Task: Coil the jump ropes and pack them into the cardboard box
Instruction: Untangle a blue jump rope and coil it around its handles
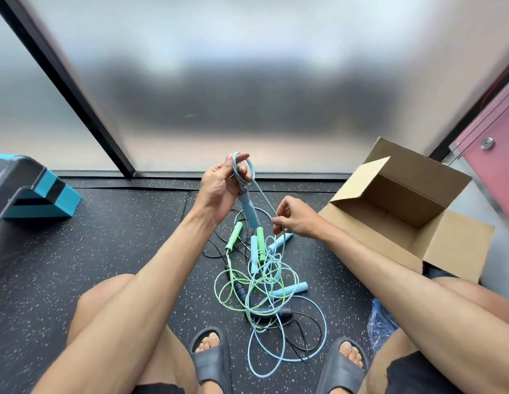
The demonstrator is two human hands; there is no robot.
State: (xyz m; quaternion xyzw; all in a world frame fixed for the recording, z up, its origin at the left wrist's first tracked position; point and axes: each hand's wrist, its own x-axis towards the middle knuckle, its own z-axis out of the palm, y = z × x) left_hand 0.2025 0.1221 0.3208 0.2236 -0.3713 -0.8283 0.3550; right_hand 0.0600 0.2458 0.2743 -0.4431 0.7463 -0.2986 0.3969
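Box check: cardboard box (pixel 412 194) stands on the floor (pixel 105 237) to the person's right, with its flaps folded outward and its mouth open. Only bare cardboard walls and bottom show inside; the near flap hides part of the bottom.

Left hand (pixel 222 186) is raised, fingers curled round a few small loops of the blue jump rope (pixel 249 169). That rope's handle (pixel 250 210) hangs below the palm. Right hand (pixel 296 220) is lower and nearer the box, pinching the same rope's cord between thumb and fingers. The cord runs taut between the two hands.

Pile of jump ropes (pixel 262 282) lies tangled on the floor between the feet, outside the box: green, pale blue and black cords, with green, pale blue and dark handles.

A blue plastic bag (pixel 381 328) lies by the right leg, its contents not discernible. A step platform (pixel 34 191) sits far left.
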